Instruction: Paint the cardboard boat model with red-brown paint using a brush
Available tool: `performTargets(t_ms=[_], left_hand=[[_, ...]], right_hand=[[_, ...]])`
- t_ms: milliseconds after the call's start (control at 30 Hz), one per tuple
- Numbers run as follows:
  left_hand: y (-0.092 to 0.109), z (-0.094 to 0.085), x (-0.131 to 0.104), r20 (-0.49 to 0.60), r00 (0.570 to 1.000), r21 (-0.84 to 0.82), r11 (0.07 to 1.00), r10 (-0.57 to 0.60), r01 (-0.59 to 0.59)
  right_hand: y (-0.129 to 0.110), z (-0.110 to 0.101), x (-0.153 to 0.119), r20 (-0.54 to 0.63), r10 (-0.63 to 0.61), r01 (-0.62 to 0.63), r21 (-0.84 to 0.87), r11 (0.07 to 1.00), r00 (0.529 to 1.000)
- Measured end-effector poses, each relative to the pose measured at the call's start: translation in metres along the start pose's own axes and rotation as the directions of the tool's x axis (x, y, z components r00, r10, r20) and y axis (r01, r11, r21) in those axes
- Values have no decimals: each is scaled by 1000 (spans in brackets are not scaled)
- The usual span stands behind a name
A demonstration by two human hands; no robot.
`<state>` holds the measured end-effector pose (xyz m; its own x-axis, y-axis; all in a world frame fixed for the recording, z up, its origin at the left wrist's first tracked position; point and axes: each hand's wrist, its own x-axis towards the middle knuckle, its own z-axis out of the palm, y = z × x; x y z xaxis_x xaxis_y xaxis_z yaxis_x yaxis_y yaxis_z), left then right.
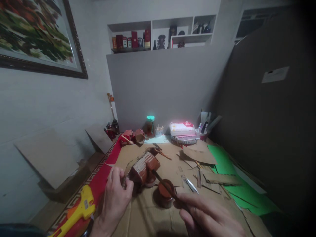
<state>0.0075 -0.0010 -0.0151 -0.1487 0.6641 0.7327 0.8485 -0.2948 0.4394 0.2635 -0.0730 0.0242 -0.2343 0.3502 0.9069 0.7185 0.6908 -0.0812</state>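
Observation:
My left hand (118, 189) is closed on the near left edge of a small model (144, 166), which looks like a cardboard piece with corrugated strips on top and reddish-brown paint on its sides. A dark-handled paintbrush (164, 184) is pinched in my right hand (206, 215). Its tip points at the model's painted side; whether it touches is hard to tell. Under the brush's shaft stands a small round jar (166, 197) of reddish-brown paint. Scissors (191, 185) lie just beyond my right hand.
A yellow glue gun (82, 205) lies at the left. Cardboard scraps (199, 154) and green sheets (237, 179) cover the right side. Behind are red painted pieces (133, 135), a green-lidded bottle (150, 126), a cup of sticks (159, 131) and a wipes pack (182, 128).

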Motion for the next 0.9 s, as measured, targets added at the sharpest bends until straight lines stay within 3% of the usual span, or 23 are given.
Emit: performTargets(t_ms=[300, 533, 733, 900], left_hand=[[0, 1, 0, -10, 999, 24, 999, 31, -31], [0, -1, -3, -7, 998, 29, 998, 55, -54], [0, 1, -3, 6, 998, 29, 997, 66, -66], [-2, 0, -6, 18, 997, 34, 997, 69, -69]], right_hand=[[10, -5, -2, -51, 20, -22, -48, 999, 998], [6, 0, -2, 18, -136, 137, -44, 990, 991], [7, -4, 5, 17, -33, 33, 17, 999, 999], [6, -2, 4, 18, -77, 77, -9, 997, 997]])
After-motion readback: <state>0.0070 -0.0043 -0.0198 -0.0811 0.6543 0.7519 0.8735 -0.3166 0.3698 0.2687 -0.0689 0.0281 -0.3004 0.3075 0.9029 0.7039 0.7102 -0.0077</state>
